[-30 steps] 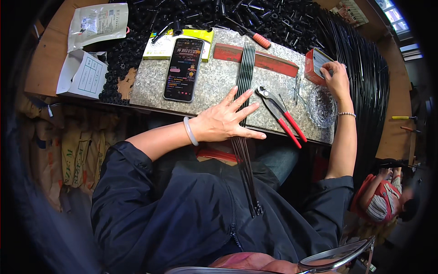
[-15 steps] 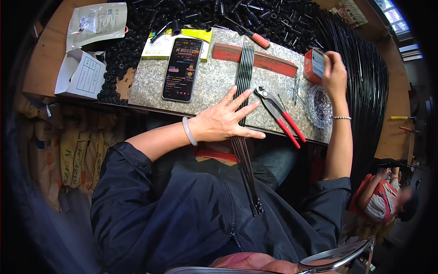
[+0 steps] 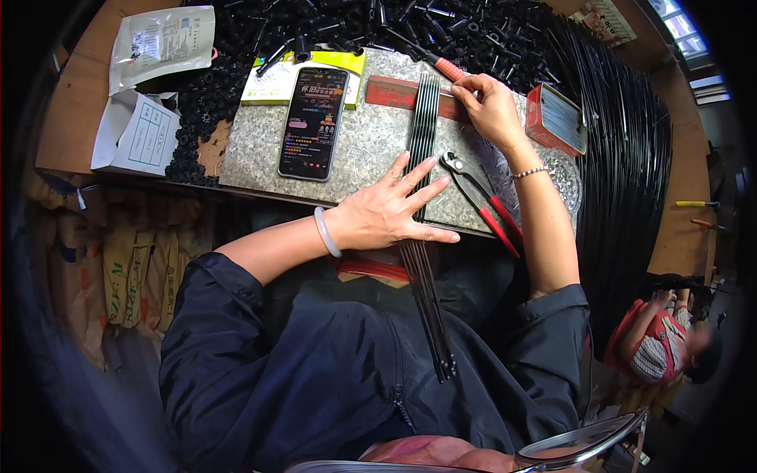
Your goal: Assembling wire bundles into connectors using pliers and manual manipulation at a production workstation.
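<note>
A flat row of thin black rods (image 3: 426,118) runs from the stone slab over its near edge down to my lap. My left hand (image 3: 378,211) lies palm down across the rods, fingers spread. Beyond it, at the rods' far ends, my right hand (image 3: 495,110) is closed in a pinch on a thin wire pin reaching toward the rods. A red metal bar (image 3: 388,92) lies crosswise under the rod ends, partly hidden by my right hand. To the right of my left hand lie pincers with red handles (image 3: 497,221). A red tin (image 3: 535,118) of thin pins stands right of my right hand.
Left on the slab (image 3: 252,150), a phone (image 3: 314,122) rests against a yellow-green box (image 3: 264,91). Black parts (image 3: 331,24) and a red-handled tool (image 3: 449,69) lie behind. Long black rods (image 3: 623,134) line the right side. A person in red (image 3: 654,339) sits far right.
My right hand has moved left from the red tin to the far ends of the rods, with a thin pin in its fingers. My left hand stays spread on the rods.
</note>
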Demonstrator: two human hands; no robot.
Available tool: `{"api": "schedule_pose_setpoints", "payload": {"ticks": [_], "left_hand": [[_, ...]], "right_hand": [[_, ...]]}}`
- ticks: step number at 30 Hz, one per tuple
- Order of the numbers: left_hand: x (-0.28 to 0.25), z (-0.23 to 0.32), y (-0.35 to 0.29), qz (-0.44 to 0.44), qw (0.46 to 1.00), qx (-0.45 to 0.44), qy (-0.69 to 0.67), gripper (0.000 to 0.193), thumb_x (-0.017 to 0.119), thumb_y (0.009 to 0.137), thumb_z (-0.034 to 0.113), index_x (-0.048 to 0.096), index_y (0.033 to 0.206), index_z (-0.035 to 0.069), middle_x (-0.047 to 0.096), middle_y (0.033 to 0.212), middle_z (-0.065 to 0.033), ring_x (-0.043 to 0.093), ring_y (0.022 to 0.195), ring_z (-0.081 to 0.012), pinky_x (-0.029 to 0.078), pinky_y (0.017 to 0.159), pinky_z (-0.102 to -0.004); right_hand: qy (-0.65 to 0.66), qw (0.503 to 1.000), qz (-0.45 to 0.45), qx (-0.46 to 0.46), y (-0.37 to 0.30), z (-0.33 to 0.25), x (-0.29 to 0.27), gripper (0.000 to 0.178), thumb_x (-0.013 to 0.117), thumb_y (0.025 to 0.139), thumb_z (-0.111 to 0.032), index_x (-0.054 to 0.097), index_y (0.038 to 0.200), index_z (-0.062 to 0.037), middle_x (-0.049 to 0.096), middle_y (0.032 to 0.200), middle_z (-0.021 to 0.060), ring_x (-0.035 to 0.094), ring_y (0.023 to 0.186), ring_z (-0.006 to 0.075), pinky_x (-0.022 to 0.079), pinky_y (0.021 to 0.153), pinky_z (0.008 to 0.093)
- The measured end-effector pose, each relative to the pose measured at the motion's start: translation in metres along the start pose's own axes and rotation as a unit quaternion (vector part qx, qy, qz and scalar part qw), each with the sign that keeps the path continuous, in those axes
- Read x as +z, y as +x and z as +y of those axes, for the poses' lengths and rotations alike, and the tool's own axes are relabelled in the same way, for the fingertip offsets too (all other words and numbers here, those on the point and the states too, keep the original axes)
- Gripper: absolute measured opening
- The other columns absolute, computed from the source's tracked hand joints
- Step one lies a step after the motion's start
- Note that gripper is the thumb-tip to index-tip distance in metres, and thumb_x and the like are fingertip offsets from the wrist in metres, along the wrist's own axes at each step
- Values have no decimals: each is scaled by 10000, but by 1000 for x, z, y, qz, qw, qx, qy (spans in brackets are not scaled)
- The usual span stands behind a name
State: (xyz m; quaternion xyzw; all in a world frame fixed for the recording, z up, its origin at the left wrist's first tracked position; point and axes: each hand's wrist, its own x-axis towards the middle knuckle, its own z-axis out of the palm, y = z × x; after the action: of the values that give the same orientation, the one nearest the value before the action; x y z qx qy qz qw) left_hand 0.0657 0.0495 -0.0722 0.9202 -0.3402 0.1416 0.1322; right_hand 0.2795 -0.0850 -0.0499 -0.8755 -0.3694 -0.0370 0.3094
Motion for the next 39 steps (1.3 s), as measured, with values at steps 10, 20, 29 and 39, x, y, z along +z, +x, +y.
{"api": "schedule_pose_setpoints", "payload": {"ticks": [10, 20, 29, 39], "left_hand": [[3, -3, 0, 5, 999, 13, 33, 661, 518, 812, 212, 315, 1362, 518, 423, 1355, -195, 364, 1287, -433, 268, 1029, -630], [-1, -3, 0, -4, 1000, 12, 24, 665, 534, 797, 215, 332, 1356, 514, 406, 1372, -194, 343, 1298, -437, 259, 1033, -631], [0, -1, -1, 5, 1000, -11, -8, 677, 518, 803, 127, 372, 1336, 518, 342, 1426, -177, 347, 1293, -444, 255, 1051, -608], [3, -3, -1, 14, 1000, -10, -9, 693, 543, 783, 107, 394, 1326, 510, 312, 1442, -180, 350, 1284, -461, 297, 1034, -606]], "right_hand": [[18, 1000, -7, 14, 4, -2, 5, 180, 663, 803, -193, 688, 870, -28, 668, 859, 160, 645, 820, 308, 500, 748, 369], [-29, 997, 54, -42, -4, -9, -1, 140, 586, 887, -163, 623, 963, -52, 643, 859, 114, 631, 775, 250, 487, 682, 326], [-146, 953, -16, -266, -17, -24, -5, 323, 646, 756, -113, 659, 1070, -190, 546, 784, 28, 580, 770, 221, 489, 610, 345], [-256, 912, -66, -313, -13, -23, -11, 255, 569, 787, -143, 618, 1035, -171, 536, 855, 6, 556, 856, 173, 489, 674, 302]]}}
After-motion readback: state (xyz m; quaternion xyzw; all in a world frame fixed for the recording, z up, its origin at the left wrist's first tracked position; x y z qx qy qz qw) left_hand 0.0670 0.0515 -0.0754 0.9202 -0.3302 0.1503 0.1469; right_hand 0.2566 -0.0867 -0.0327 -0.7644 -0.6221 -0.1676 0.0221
